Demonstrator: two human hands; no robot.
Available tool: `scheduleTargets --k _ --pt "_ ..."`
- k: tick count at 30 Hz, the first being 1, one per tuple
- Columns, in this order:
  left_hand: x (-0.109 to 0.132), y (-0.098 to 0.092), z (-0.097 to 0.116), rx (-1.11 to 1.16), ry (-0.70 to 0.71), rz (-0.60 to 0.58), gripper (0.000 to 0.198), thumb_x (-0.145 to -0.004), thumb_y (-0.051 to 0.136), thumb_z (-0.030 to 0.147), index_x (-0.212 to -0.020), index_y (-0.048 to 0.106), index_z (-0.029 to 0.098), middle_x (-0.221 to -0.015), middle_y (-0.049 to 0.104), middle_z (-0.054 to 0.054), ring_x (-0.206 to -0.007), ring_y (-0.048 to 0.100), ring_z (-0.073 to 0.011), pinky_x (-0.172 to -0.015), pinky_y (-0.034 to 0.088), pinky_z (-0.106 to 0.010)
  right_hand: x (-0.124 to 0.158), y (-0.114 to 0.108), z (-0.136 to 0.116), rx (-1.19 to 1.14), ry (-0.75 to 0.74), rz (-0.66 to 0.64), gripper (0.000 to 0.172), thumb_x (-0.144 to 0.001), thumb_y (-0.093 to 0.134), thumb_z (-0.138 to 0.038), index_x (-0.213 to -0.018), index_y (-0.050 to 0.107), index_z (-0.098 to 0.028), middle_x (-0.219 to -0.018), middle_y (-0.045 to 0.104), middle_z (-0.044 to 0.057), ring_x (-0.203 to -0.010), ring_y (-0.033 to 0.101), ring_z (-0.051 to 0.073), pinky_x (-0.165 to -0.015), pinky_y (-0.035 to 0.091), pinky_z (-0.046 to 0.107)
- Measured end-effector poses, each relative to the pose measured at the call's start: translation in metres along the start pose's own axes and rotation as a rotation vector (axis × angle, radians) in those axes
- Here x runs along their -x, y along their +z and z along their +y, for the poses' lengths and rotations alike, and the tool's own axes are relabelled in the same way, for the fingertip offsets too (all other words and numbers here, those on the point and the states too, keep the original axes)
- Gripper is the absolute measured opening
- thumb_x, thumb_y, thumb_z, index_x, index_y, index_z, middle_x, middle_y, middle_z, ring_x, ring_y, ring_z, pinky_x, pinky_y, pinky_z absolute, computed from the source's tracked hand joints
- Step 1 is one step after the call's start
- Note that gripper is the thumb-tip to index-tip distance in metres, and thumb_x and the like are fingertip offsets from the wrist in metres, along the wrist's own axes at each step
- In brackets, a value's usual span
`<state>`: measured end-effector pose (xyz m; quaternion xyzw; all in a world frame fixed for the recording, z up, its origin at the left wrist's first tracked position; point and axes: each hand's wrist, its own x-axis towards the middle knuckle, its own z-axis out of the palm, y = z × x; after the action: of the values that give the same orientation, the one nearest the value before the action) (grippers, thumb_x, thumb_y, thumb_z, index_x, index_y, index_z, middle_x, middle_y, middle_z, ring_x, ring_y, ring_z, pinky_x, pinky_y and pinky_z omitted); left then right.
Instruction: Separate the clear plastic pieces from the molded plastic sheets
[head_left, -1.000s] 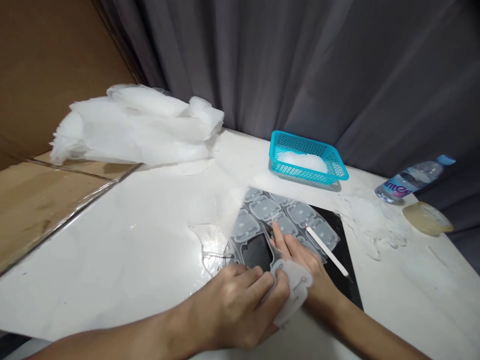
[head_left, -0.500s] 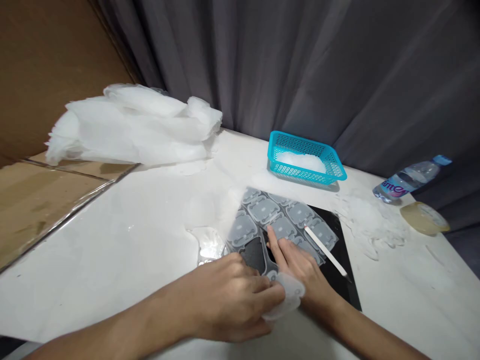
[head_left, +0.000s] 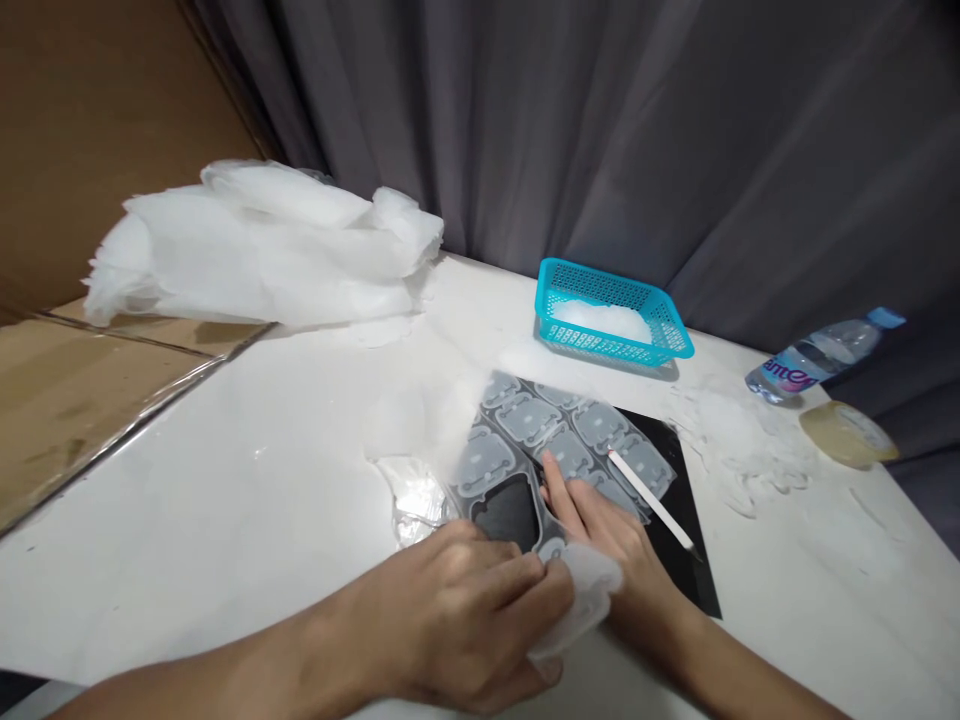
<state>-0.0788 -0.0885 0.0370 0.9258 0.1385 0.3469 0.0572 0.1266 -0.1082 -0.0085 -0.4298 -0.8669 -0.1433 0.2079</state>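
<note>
My left hand [head_left: 472, 610] is closed on a translucent rounded film piece [head_left: 581, 595], pinched between thumb and fingers above the near edge of the sheet. My right hand [head_left: 600, 525] lies on the translucent sheet [head_left: 566, 455], its index finger stretched out and the others partly curled under. Rows of rounded cut shapes mark this sheet, and a dark gap [head_left: 510, 512] shows where one shape is out. Beneath it is a black mat [head_left: 686, 510]. A white pen-like stick with a dark tip [head_left: 651, 498] lies across the sheet and mat, right of my right hand.
A blue basket [head_left: 615, 352] with white pieces stands at the back. Clear film scraps lie on the left [head_left: 420, 498] and right [head_left: 757, 450]. A water bottle [head_left: 817, 360] and a tape roll [head_left: 847, 435] are far right. White sheeting [head_left: 262, 250] is heaped back left by cardboard [head_left: 97, 390].
My left hand has moved slightly down and nearer with the film piece, which shows more now. The gap in the sheet is more exposed. My right index finger has shifted slightly right.
</note>
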Motion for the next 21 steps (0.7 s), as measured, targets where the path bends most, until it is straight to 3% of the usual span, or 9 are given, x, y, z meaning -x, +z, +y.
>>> scheduleTargets --k 2,7,12,17,21 --pt "0.001 0.002 0.000 0.011 0.008 0.013 0.007 -0.091 0.051 0.014 -0.095 0.057 0.014 -0.062 0.064 0.003 -0.043 0.057 -0.0134 -0.037 0.036 -0.031 -0.004 0.002 0.000 0.012 -0.015 0.014 0.048 -0.106 0.036 -0.007 -0.151 0.039 0.006 -0.078 0.062 0.004 -0.066 0.063 0.016 -0.062 0.056 0.028" --pt "0.001 -0.001 0.002 -0.016 0.006 -0.078 0.010 -0.086 0.062 0.017 -0.094 0.059 0.012 -0.064 0.064 0.003 -0.047 0.059 -0.0117 -0.039 0.040 -0.030 -0.013 0.006 0.001 -0.001 -0.052 0.021 0.053 -0.100 0.031 -0.001 -0.152 0.037 0.008 -0.078 0.061 0.006 -0.066 0.061 0.018 -0.065 0.057 0.029" --pt "0.002 -0.001 0.001 -0.009 0.015 -0.065 0.009 -0.090 0.055 0.015 -0.095 0.061 0.011 -0.063 0.064 0.002 -0.047 0.059 -0.0136 -0.037 0.040 -0.031 -0.012 0.012 0.002 0.011 -0.049 -0.019 0.054 -0.101 0.027 -0.004 -0.155 0.033 0.005 -0.084 0.065 0.009 -0.076 0.064 0.020 -0.073 0.060 0.031" --pt "0.000 0.000 0.000 0.020 -0.005 -0.028 0.009 -0.090 0.052 0.014 -0.092 0.061 0.012 -0.061 0.063 0.001 -0.045 0.056 -0.0130 -0.037 0.040 -0.030 -0.006 0.013 0.006 0.043 -0.048 -0.056 0.048 -0.107 0.041 -0.014 -0.152 0.038 0.002 -0.087 0.067 0.008 -0.081 0.067 0.020 -0.075 0.061 0.032" --pt "0.000 0.001 0.000 0.003 -0.012 -0.038 0.006 -0.087 0.059 0.016 -0.092 0.060 0.013 -0.062 0.062 0.002 -0.045 0.057 -0.0122 -0.038 0.039 -0.029 -0.004 0.007 0.008 0.067 -0.066 -0.033 0.046 -0.108 0.044 -0.013 -0.150 0.041 0.004 -0.083 0.067 0.006 -0.075 0.068 0.018 -0.070 0.058 0.029"
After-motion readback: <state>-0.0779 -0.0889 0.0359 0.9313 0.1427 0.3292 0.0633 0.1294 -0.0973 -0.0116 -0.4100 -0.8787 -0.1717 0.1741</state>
